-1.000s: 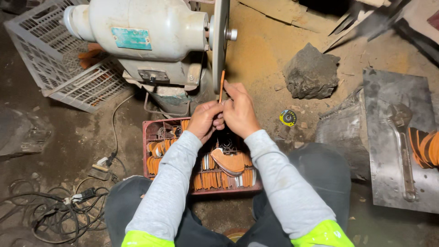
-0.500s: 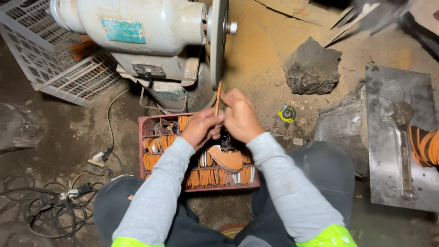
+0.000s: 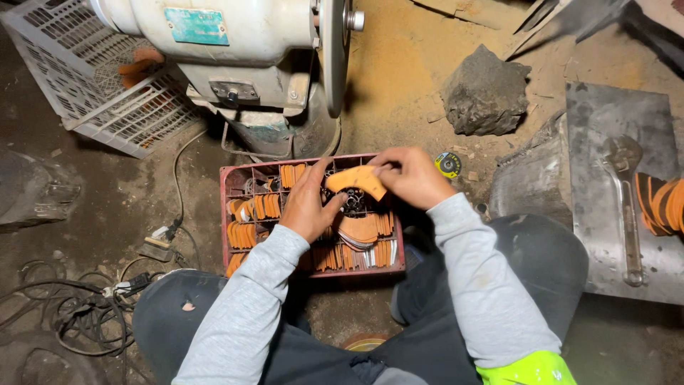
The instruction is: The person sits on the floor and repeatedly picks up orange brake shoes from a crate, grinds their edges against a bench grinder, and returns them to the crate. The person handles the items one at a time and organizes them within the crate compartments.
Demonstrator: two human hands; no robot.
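Both hands hold one flat, curved orange piece [image 3: 358, 180] over a red crate [image 3: 226, 180]. My left hand [image 3: 311, 203] grips its left end with fingers spread. My right hand [image 3: 409, 176] pinches its right end. The piece lies flat, face up, just below the grinding wheel [image 3: 334, 53] of a white bench grinder [image 3: 235, 36]. The crate's compartments are packed with several stacked orange pieces [image 3: 356, 242] of the same kind.
A white wire basket [image 3: 78, 93] stands at the far left. A dark rock [image 3: 484, 93] and a small round yellow item [image 3: 447, 163] lie right of the grinder. A metal plate [image 3: 613, 178] carries a wrench [image 3: 627, 207] and orange pieces [image 3: 662, 203]. Cables [image 3: 85, 306] coil at left.
The orange piece was held upright, edge-on against the grinding wheel; both hands have since drawn it back from the wheel and turned it flat above the crate.
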